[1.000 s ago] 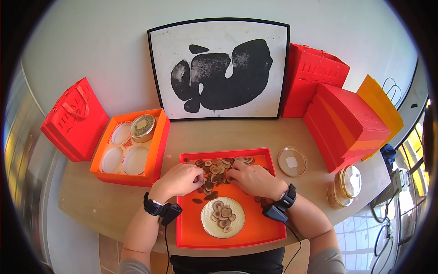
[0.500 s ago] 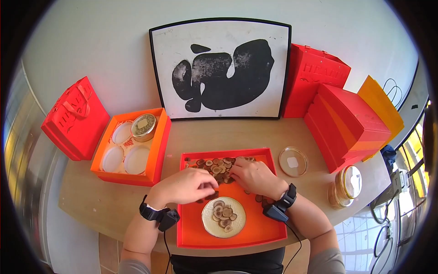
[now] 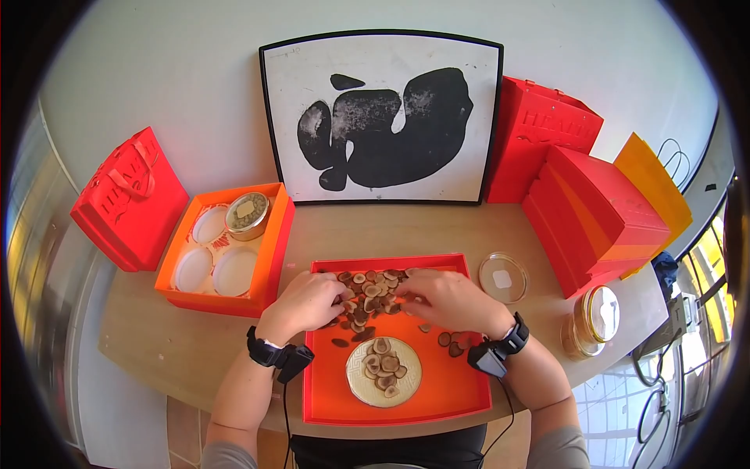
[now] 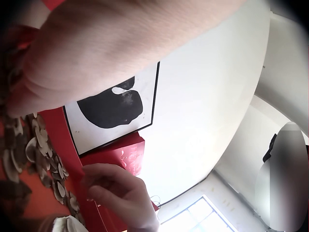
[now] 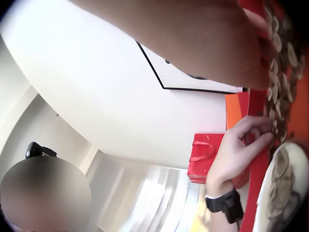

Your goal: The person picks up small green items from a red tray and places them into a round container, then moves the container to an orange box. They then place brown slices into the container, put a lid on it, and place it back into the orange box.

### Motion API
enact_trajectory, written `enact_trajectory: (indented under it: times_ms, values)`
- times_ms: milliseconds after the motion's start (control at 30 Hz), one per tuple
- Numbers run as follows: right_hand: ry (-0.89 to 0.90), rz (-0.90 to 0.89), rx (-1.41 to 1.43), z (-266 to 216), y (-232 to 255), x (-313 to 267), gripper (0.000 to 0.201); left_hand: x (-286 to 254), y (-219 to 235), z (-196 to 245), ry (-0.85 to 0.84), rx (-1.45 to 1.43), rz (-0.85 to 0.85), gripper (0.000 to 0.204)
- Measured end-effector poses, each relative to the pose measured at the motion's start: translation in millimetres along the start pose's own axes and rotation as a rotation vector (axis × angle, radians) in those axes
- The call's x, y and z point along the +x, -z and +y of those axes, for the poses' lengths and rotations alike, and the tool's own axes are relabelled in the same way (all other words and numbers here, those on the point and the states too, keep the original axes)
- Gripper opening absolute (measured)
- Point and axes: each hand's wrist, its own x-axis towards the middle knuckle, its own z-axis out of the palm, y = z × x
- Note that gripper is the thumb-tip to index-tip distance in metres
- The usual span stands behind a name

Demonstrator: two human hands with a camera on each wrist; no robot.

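Observation:
Many brown-rimmed round dried slices (image 3: 373,291) lie heaped at the far side of a shallow red-orange tray (image 3: 328,399). My left hand (image 3: 311,301) bends over the heap's left edge, fingertips among the slices; the right wrist view shows its thumb and index finger apart. Over the heap's right side is my right hand (image 3: 449,298), its thumb and fingers spread apart with the tips at the slices. Nearer me in the tray, a cream patterned plate (image 3: 359,391) carries a small group of slices (image 3: 387,363). Both palms are turned down, so their undersides are hidden in the head view.
An orange box (image 3: 176,301) with round recesses holds one lidded jar (image 3: 247,215) at the left. A clear lid (image 3: 502,277) and a clear jar (image 3: 586,324) stand right of the tray. Red bags, red boxes (image 3: 598,211) and a framed picture (image 3: 375,141) line the back.
My left hand moved toward the plate, then returned to the heap's left edge. One more slice shows at the plate's far side. My right hand has shifted slightly right.

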Motion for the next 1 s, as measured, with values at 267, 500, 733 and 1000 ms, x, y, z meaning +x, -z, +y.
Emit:
enact_trajectory:
  times_ms: [267,500,733,1000]
  values:
    - [-0.082,-0.023,-0.304,39.8,-12.1,-1.0,0.026,4.4,-9.3,-8.2,-0.050,-0.032,0.007,0.017]
    - [-0.039,-0.011,-0.261,45.9,-14.2,-0.1,0.023,4.1,-9.6,-2.9,-0.037,-0.135,-0.011,0.016]
    - [0.029,-0.009,-0.221,46.3,-12.2,3.5,0.022,3.8,-8.4,-3.9,-0.016,-0.217,-0.029,0.020]
    - [-0.001,0.079,-0.139,35.0,-3.6,4.8,0.015,4.8,-3.5,-5.5,-0.031,-0.356,-0.013,0.015]
